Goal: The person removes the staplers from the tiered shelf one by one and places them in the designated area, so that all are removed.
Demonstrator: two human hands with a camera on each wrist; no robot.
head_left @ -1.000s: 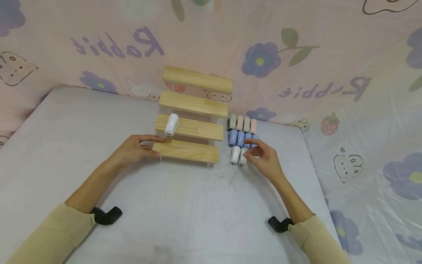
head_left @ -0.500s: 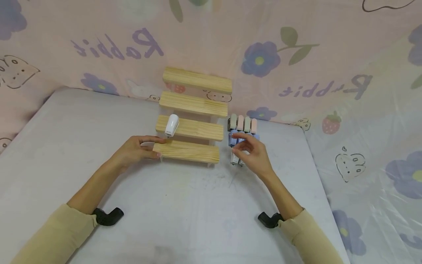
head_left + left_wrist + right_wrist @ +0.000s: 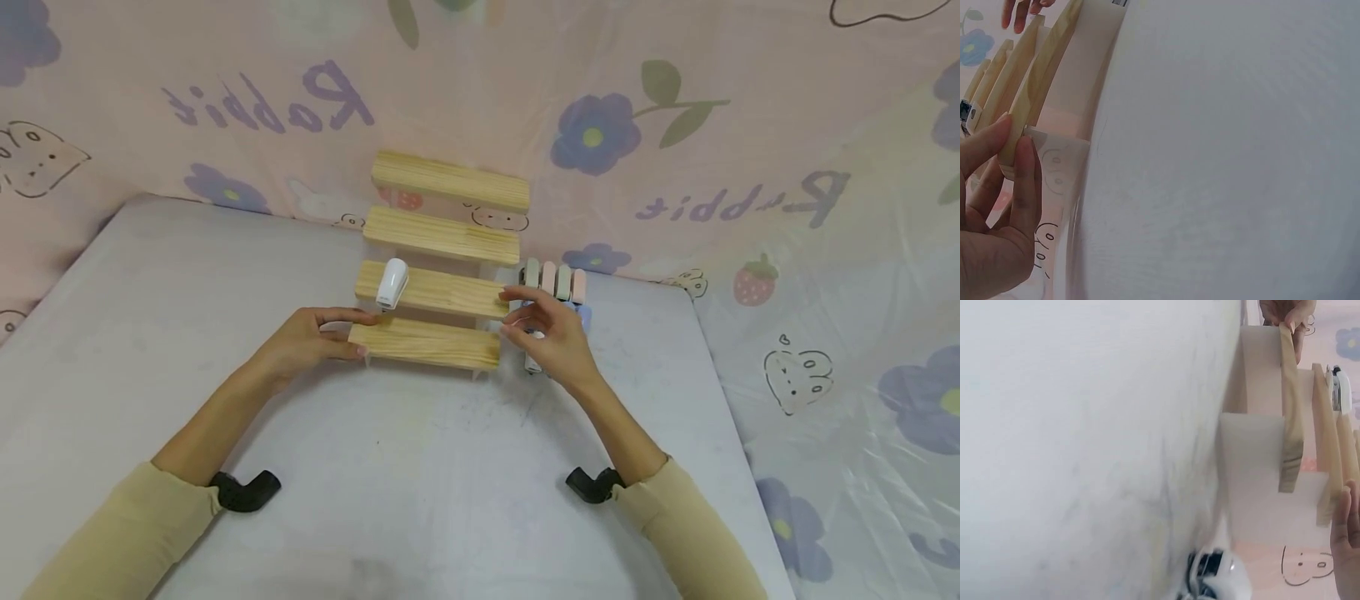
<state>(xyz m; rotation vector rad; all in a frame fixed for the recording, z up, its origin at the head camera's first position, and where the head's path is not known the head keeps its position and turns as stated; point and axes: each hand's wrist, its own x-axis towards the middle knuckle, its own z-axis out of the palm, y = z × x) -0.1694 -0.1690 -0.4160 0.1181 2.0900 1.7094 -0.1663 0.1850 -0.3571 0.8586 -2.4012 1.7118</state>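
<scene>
A stepped wooden shelf (image 3: 426,343) with pale planks on whitish supports stands at the back of the table. My left hand (image 3: 311,342) pinches the left end of its lowest plank, thumb on one face and fingers on the other in the left wrist view. My right hand (image 3: 553,337) is at the right end of the second plank (image 3: 457,293), fingertips right at its edge and nothing held. A white mini stapler (image 3: 392,283) rests on that plank's left part. Behind and below the right hand, more mini staplers are partly hidden, one white stapler (image 3: 1230,575) among them.
Right of the shelf, green and pink staplers (image 3: 556,282) form the back row, with blue staplers (image 3: 585,317) before them. A patterned cloth (image 3: 465,83) hangs close behind the shelf. The pale tabletop (image 3: 405,483) extends in front.
My right hand has moved left from the white and blue staplers to the second plank's right end. The left hand and the stapler on the shelf stay in place.
</scene>
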